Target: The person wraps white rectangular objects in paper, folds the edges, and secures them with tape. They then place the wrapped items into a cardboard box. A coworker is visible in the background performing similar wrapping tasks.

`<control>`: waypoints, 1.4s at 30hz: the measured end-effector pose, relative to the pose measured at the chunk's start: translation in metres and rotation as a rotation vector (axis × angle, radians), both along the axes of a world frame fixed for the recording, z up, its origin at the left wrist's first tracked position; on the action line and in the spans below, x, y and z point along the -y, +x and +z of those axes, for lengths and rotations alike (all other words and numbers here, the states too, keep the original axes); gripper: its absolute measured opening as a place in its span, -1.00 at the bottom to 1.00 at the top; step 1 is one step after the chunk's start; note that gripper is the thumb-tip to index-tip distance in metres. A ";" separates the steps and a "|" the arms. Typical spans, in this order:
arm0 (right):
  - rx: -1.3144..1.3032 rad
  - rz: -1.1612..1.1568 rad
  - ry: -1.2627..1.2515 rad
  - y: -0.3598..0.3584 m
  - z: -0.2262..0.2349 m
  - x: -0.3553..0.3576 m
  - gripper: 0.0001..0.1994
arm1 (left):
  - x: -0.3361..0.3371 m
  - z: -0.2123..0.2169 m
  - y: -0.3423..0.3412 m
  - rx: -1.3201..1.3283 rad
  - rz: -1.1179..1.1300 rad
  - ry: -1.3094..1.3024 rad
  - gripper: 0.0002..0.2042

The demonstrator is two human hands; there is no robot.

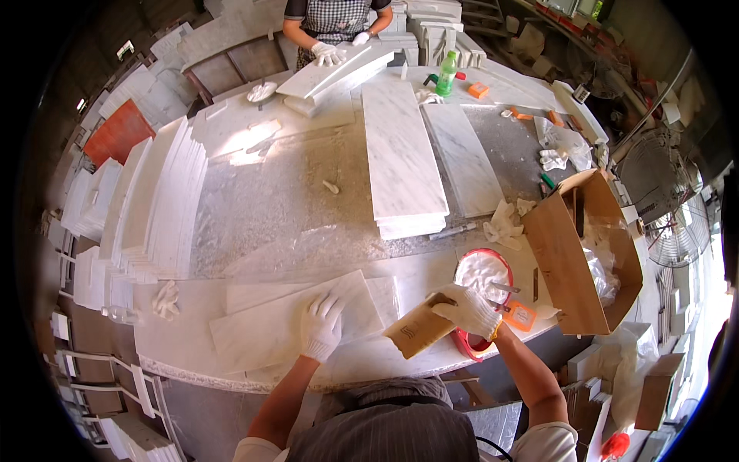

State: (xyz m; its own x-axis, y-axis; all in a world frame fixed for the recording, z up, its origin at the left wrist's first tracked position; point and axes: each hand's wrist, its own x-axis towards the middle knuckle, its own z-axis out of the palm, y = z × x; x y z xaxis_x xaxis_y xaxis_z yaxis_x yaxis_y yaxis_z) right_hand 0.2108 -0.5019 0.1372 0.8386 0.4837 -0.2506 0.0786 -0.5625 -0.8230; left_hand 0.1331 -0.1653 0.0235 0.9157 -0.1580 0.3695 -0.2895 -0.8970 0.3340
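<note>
My left hand [322, 326], in a white glove, lies flat on a pale marble slab [262, 333], fingers stretched out. This slab rests askew on another marble piece [382, 297] at the table's near edge. In my gloved right hand [469, 310] is a brown sheet of sandpaper [419, 329] with dark print, held tilted above the tabletop. Just beyond that hand stands a red-rimmed tub [481, 271] of white paste with a flat metal blade at its side. A second red tub [471, 348] is partly hidden under my right hand.
Stacked marble slabs stand at left [165, 200] and lie mid-table [404, 154]. An open cardboard box [558, 250] sits on the right, near a fan [666, 173]. Across the table, a gloved co-worker's hand [329, 54] rests on slabs. A green bottle [446, 75] stands at the back.
</note>
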 end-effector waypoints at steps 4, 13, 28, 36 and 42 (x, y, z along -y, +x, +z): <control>0.260 -0.228 0.051 0.006 0.011 0.038 -0.79 | -0.002 0.004 0.006 0.046 -0.052 0.043 -0.75; 0.531 -0.768 0.016 0.061 0.047 0.125 -0.80 | 0.032 0.007 0.076 0.041 -0.020 0.211 -0.80; 0.898 -0.878 -0.140 0.255 -0.030 0.168 -0.74 | 0.043 0.009 0.083 -0.069 0.105 0.132 -0.77; 1.014 -0.820 -0.232 0.319 -0.068 0.167 -0.73 | 0.036 0.006 0.086 -0.113 0.146 0.127 -0.75; 1.073 -0.883 -0.336 0.331 -0.084 0.187 -0.74 | 0.041 0.008 0.091 -0.101 0.134 0.108 -0.75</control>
